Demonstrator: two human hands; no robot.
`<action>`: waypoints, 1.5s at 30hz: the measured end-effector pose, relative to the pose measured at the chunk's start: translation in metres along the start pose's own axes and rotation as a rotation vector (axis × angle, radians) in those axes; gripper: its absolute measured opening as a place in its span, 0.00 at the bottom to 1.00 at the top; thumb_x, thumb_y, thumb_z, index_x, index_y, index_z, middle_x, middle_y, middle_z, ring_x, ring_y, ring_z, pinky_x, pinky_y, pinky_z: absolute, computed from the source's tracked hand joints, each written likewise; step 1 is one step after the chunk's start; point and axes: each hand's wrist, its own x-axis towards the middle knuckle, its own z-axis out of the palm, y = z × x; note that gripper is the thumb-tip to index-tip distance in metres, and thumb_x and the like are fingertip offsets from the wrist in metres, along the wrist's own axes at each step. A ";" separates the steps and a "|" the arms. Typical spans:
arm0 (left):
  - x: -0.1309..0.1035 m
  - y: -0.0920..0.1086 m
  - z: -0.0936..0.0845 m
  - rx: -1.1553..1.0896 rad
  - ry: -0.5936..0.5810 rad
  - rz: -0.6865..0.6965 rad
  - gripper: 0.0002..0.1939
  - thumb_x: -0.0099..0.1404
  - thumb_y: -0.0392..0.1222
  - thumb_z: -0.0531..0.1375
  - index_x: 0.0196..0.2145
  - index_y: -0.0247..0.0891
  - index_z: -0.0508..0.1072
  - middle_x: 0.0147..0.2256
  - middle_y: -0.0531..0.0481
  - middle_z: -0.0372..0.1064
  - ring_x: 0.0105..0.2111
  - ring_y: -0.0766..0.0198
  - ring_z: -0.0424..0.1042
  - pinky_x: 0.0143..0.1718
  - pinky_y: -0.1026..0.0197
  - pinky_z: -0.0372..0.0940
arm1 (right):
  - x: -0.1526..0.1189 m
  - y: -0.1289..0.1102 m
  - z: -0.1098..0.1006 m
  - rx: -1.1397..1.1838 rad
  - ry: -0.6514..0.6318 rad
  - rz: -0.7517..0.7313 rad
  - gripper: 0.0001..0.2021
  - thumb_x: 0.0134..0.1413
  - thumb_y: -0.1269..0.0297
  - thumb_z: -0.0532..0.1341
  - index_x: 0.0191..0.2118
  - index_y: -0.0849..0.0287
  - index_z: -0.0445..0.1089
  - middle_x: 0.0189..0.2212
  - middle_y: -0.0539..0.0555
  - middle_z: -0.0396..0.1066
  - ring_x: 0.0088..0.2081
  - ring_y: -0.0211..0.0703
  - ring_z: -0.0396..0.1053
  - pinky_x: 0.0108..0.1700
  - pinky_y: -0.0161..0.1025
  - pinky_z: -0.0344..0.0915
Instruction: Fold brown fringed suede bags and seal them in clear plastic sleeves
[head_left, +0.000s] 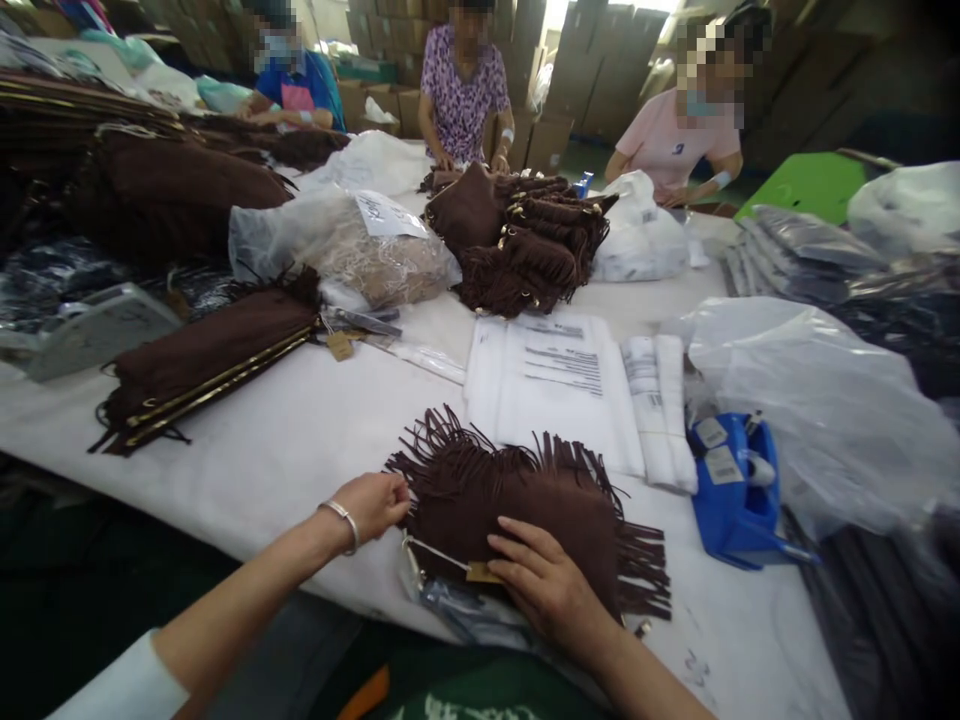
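Note:
A dark brown fringed bag (555,510) lies flat on the white table near its front edge, its fringe spread at the back and right. My left hand (375,508) is at the bag's left end with its fingers pinched together by the fringe; what they hold is too small to make out. Spread fingers of my right hand (544,580) rest on the bag's front part, over a small tan tag (484,572) on a white cord. Clear plastic (465,605) shows under the bag's front edge.
Behind the bag is a stack of printed white bags (555,385). At right stand a blue tape dispenser (735,490) and clear plastic (817,390). More brown bags (217,350) lie left and in a back pile (517,240). Three people work across the table.

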 end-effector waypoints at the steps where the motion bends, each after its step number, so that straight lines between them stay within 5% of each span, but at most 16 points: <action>1: 0.001 -0.003 -0.005 0.056 0.032 0.008 0.06 0.61 0.39 0.55 0.32 0.38 0.71 0.23 0.48 0.72 0.28 0.57 0.73 0.33 0.60 0.64 | -0.003 0.000 0.000 -0.016 -0.032 -0.002 0.13 0.58 0.75 0.55 0.48 0.62 0.68 0.51 0.59 0.68 0.60 0.50 0.55 0.57 0.52 0.61; 5: -0.010 -0.014 -0.020 0.214 0.155 -0.011 0.09 0.61 0.34 0.54 0.39 0.35 0.71 0.33 0.37 0.73 0.38 0.49 0.72 0.42 0.50 0.63 | -0.009 -0.011 -0.013 -0.053 -0.163 0.077 0.20 0.59 0.70 0.56 0.57 0.61 0.61 0.58 0.60 0.60 0.63 0.52 0.49 0.59 0.54 0.58; 8: -0.032 -0.023 -0.015 0.233 0.269 -0.092 0.13 0.67 0.42 0.49 0.44 0.36 0.68 0.37 0.37 0.72 0.40 0.49 0.71 0.43 0.49 0.63 | -0.003 -0.029 -0.024 -0.022 -0.241 0.124 0.32 0.57 0.58 0.58 0.64 0.61 0.49 0.64 0.59 0.47 0.65 0.55 0.38 0.62 0.57 0.50; 10: -0.048 -0.028 0.001 -0.031 0.267 -0.171 0.16 0.67 0.49 0.48 0.39 0.37 0.70 0.35 0.41 0.73 0.38 0.51 0.73 0.42 0.51 0.65 | 0.005 -0.039 -0.022 0.028 -0.309 0.078 0.35 0.57 0.52 0.57 0.65 0.57 0.44 0.65 0.55 0.41 0.66 0.54 0.35 0.64 0.58 0.43; 12: -0.062 -0.029 0.024 -0.543 0.191 -0.253 0.18 0.66 0.52 0.49 0.35 0.36 0.71 0.33 0.42 0.75 0.36 0.54 0.75 0.41 0.54 0.68 | 0.012 -0.046 -0.010 0.054 -0.356 0.067 0.34 0.58 0.52 0.55 0.66 0.55 0.43 0.66 0.53 0.38 0.66 0.53 0.33 0.64 0.57 0.41; 16: -0.077 -0.020 0.065 -1.374 0.181 -0.369 0.21 0.64 0.52 0.55 0.44 0.29 0.70 0.39 0.35 0.75 0.41 0.53 0.75 0.47 0.54 0.68 | 0.016 -0.051 0.025 -0.034 -0.353 0.160 0.34 0.56 0.59 0.57 0.65 0.60 0.44 0.66 0.59 0.33 0.66 0.58 0.31 0.64 0.58 0.41; 23: -0.089 -0.004 0.076 -1.767 0.173 -0.375 0.19 0.66 0.43 0.55 0.49 0.25 0.67 0.47 0.32 0.70 0.48 0.52 0.70 0.55 0.53 0.63 | 0.008 -0.050 0.052 -0.290 -0.240 0.147 0.27 0.60 0.74 0.51 0.64 0.61 0.48 0.64 0.62 0.45 0.64 0.59 0.44 0.58 0.55 0.56; 30: -0.091 -0.005 0.088 -2.005 0.071 -0.311 0.23 0.67 0.47 0.54 0.53 0.26 0.65 0.51 0.34 0.67 0.52 0.52 0.66 0.57 0.53 0.60 | 0.019 -0.030 0.029 -0.256 -0.180 0.135 0.27 0.57 0.80 0.50 0.62 0.60 0.53 0.60 0.56 0.56 0.57 0.46 0.60 0.52 0.43 0.66; 37: -0.042 0.034 0.093 -2.103 -0.016 -0.045 0.22 0.64 0.50 0.55 0.49 0.30 0.70 0.44 0.40 0.73 0.49 0.50 0.69 0.54 0.48 0.62 | 0.011 -0.039 0.013 -0.159 -0.205 0.132 0.31 0.50 0.84 0.51 0.61 0.61 0.54 0.59 0.59 0.57 0.55 0.45 0.62 0.53 0.43 0.66; 41: -0.015 0.039 0.075 -1.991 0.094 -0.026 0.31 0.64 0.60 0.49 0.50 0.32 0.70 0.42 0.40 0.74 0.46 0.49 0.71 0.50 0.46 0.66 | -0.002 -0.037 0.021 -0.087 -0.266 0.102 0.30 0.51 0.81 0.53 0.62 0.61 0.53 0.60 0.58 0.57 0.59 0.45 0.57 0.57 0.42 0.62; 45: -0.006 0.031 0.059 -1.833 0.315 0.141 0.30 0.66 0.57 0.49 0.58 0.36 0.61 0.54 0.43 0.65 0.54 0.53 0.64 0.57 0.49 0.59 | -0.011 -0.029 0.028 0.002 -0.315 0.063 0.29 0.59 0.67 0.56 0.64 0.57 0.49 0.62 0.57 0.52 0.64 0.46 0.47 0.61 0.45 0.54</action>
